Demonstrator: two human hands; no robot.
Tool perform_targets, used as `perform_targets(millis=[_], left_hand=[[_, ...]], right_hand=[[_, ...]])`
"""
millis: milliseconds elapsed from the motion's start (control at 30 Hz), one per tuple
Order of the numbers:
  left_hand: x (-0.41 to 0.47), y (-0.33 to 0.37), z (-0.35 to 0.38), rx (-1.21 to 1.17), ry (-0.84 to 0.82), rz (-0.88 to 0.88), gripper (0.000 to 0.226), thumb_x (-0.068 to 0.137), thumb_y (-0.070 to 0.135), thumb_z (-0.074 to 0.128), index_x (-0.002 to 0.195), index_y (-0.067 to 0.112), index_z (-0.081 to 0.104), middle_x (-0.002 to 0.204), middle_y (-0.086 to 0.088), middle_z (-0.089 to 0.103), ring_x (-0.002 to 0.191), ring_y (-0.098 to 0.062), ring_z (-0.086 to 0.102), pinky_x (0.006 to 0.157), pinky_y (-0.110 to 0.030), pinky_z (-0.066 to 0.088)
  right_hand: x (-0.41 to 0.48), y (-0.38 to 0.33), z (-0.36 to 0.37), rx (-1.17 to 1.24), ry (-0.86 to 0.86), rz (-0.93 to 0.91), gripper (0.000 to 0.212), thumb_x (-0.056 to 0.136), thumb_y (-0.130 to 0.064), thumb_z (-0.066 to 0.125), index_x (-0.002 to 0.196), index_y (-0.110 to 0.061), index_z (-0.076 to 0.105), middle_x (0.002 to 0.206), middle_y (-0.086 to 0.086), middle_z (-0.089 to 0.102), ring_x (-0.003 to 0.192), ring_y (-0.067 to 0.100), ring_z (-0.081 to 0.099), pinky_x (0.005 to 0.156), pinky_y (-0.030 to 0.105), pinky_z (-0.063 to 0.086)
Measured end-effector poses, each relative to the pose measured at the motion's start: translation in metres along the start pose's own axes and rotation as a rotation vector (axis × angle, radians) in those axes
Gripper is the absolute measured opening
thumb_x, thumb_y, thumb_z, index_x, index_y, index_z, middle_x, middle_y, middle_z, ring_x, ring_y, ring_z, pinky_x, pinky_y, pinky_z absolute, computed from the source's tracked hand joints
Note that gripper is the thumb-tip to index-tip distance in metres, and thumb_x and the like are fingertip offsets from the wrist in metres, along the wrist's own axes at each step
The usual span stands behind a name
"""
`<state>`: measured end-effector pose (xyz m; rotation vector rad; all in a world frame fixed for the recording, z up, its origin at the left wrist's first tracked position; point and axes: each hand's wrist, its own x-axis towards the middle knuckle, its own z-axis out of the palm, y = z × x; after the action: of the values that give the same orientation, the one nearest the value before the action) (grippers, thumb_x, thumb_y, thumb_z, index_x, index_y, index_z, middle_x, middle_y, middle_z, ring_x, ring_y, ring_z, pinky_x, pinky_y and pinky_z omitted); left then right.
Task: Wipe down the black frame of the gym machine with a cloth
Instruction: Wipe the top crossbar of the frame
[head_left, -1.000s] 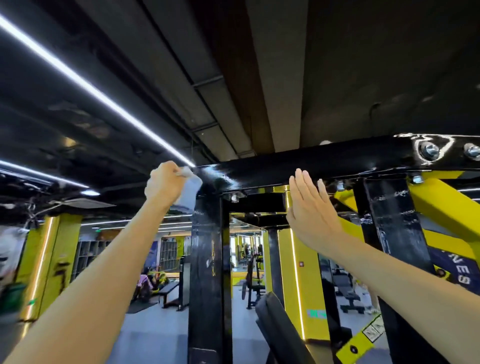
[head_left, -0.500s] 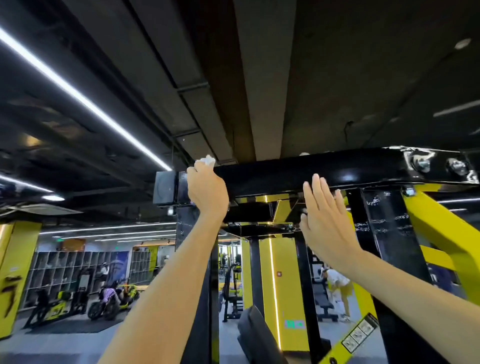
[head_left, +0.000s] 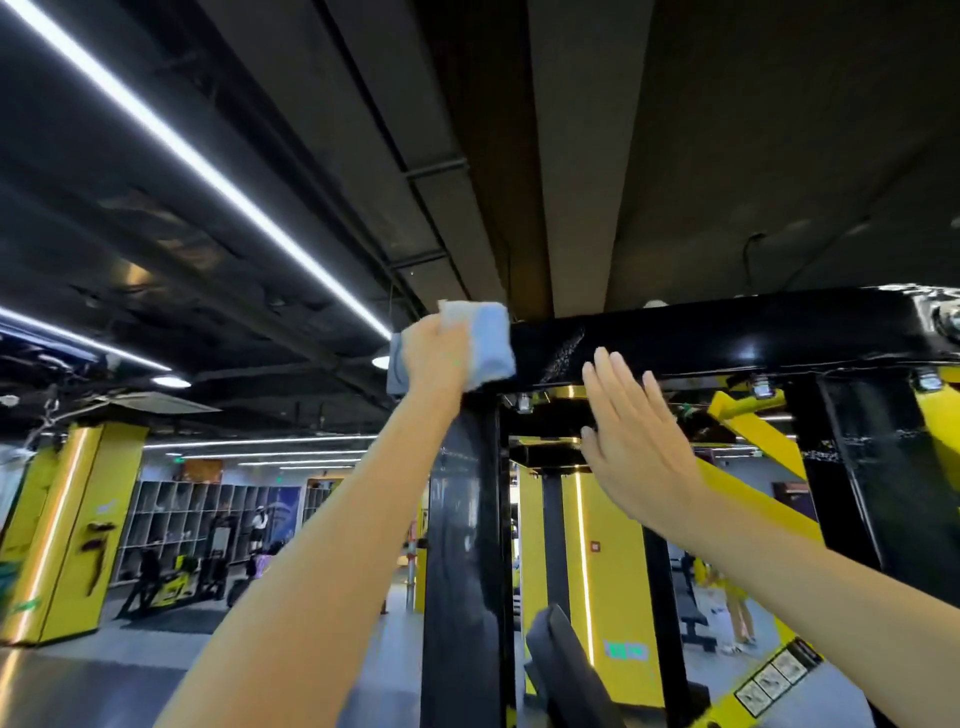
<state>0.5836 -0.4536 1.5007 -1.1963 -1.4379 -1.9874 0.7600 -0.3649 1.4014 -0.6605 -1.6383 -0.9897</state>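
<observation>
Head view: I can read no writing. The yellow strip label with black pictograms (head_left: 769, 686) at lower right is too small to make out, and the green sign on the yellow pillar (head_left: 626, 649) is blurred. Around the machine I see a white ceiling light strip (head_left: 208, 171), a wall of grey open lockers (head_left: 176, 514) far left, a yellow diagonal machine arm (head_left: 753, 431) and a black padded rest (head_left: 566, 670) low in the middle. My own right hand (head_left: 634, 441) stands in the way of the joint under the beam, with its palm towards the frame and its fingers straight and close together; I cannot tell whether the tips touch metal. My left hand (head_left: 434, 358) has its fingers curled tight on a folded pale blue cloth (head_left: 485, 345), which it holds against the left end of the glossy black top beam (head_left: 727, 332), right above the black upright post (head_left: 462, 519). The beam shines with reflections, shows a streaky grey smear just beside the cloth, and carries silver bolts (head_left: 761, 387) underneath.
</observation>
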Motion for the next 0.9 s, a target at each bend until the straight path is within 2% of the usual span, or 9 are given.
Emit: perform_targets(millis=[33,67,133,233,367,467,633,767,900], left_hand=[[0.009,-0.007,-0.014,0.031,0.158,-0.047,0.027,0.099,0.018,0.044,0.112,0.002,0.061,0.107,-0.011,0.061,0.102,-0.027,0.058,0.078,-0.031,0.042],[0.015,-0.014,-0.024,0.061,0.29,-0.058,0.032,0.099,0.021,0.041,0.112,0.0,0.061,0.111,-0.012,0.061,0.105,-0.029,0.057,0.078,-0.031,0.04],[0.018,-0.022,-0.035,0.25,0.362,0.045,0.033,0.098,0.023,0.039,0.107,0.0,0.061,0.11,-0.016,0.058,0.098,-0.034,0.056,0.075,-0.034,0.038],[0.012,-0.028,-0.024,0.391,0.261,0.238,0.023,0.099,0.015,0.039,0.108,0.005,0.057,0.109,-0.011,0.05,0.082,-0.025,0.048,0.069,-0.033,0.034],[0.01,-0.034,0.001,0.355,0.179,0.294,0.025,0.097,0.006,0.039,0.117,0.007,0.054,0.113,-0.011,0.053,0.102,-0.026,0.05,0.07,-0.024,0.029],[0.002,-0.035,0.011,0.375,0.128,0.298,0.025,0.097,0.003,0.036,0.117,0.003,0.052,0.116,-0.011,0.054,0.101,-0.023,0.051,0.067,-0.019,0.024],[-0.029,-0.052,0.014,0.445,0.219,0.284,0.021,0.099,0.003,0.037,0.117,0.0,0.048,0.106,-0.013,0.051,0.089,-0.025,0.056,0.063,-0.024,0.032],[-0.01,-0.037,0.02,0.376,0.29,0.249,0.024,0.097,-0.002,0.038,0.118,-0.003,0.05,0.111,-0.017,0.052,0.096,-0.026,0.054,0.069,-0.023,0.031],[0.011,-0.019,0.035,0.276,0.356,0.191,0.026,0.102,0.011,0.036,0.118,-0.002,0.053,0.113,-0.017,0.054,0.099,-0.028,0.055,0.069,-0.024,0.031]], right_hand=[[0.001,-0.004,0.0,0.001,0.002,-0.004,0.061,0.091,-0.023,0.053,0.144,0.002,0.037,0.151,0.018,0.036,0.141,0.031,0.032,0.112,0.047,0.027],[0.003,-0.008,0.001,-0.005,0.0,-0.003,0.061,0.09,-0.023,0.056,0.143,0.003,0.04,0.149,0.019,0.039,0.139,0.031,0.036,0.111,0.047,0.03],[0.006,-0.012,0.003,-0.025,-0.002,0.016,0.061,0.086,-0.022,0.062,0.139,0.003,0.045,0.144,0.02,0.045,0.135,0.032,0.042,0.108,0.048,0.035],[0.009,-0.014,0.004,-0.021,0.011,0.065,0.059,0.084,-0.021,0.064,0.136,0.004,0.049,0.141,0.021,0.049,0.131,0.034,0.047,0.106,0.049,0.037],[0.011,-0.012,0.007,-0.029,0.01,0.109,0.057,0.088,-0.021,0.059,0.137,0.004,0.047,0.142,0.022,0.047,0.134,0.034,0.044,0.108,0.05,0.035],[0.009,-0.012,0.009,-0.052,0.015,0.113,0.056,0.088,-0.021,0.058,0.137,0.004,0.046,0.142,0.022,0.046,0.134,0.035,0.043,0.109,0.05,0.033],[-0.001,-0.017,0.004,-0.04,0.044,0.119,0.059,0.089,-0.019,0.054,0.14,0.006,0.041,0.147,0.024,0.039,0.138,0.037,0.036,0.11,0.051,0.033],[-0.005,-0.002,0.003,-0.057,0.048,0.109,0.061,0.086,-0.018,0.059,0.139,0.007,0.042,0.145,0.025,0.041,0.136,0.037,0.04,0.109,0.051,0.035],[-0.014,0.019,0.003,-0.049,0.017,0.171,0.062,0.088,-0.018,0.055,0.142,0.005,0.039,0.148,0.024,0.038,0.139,0.036,0.035,0.111,0.051,0.033]])
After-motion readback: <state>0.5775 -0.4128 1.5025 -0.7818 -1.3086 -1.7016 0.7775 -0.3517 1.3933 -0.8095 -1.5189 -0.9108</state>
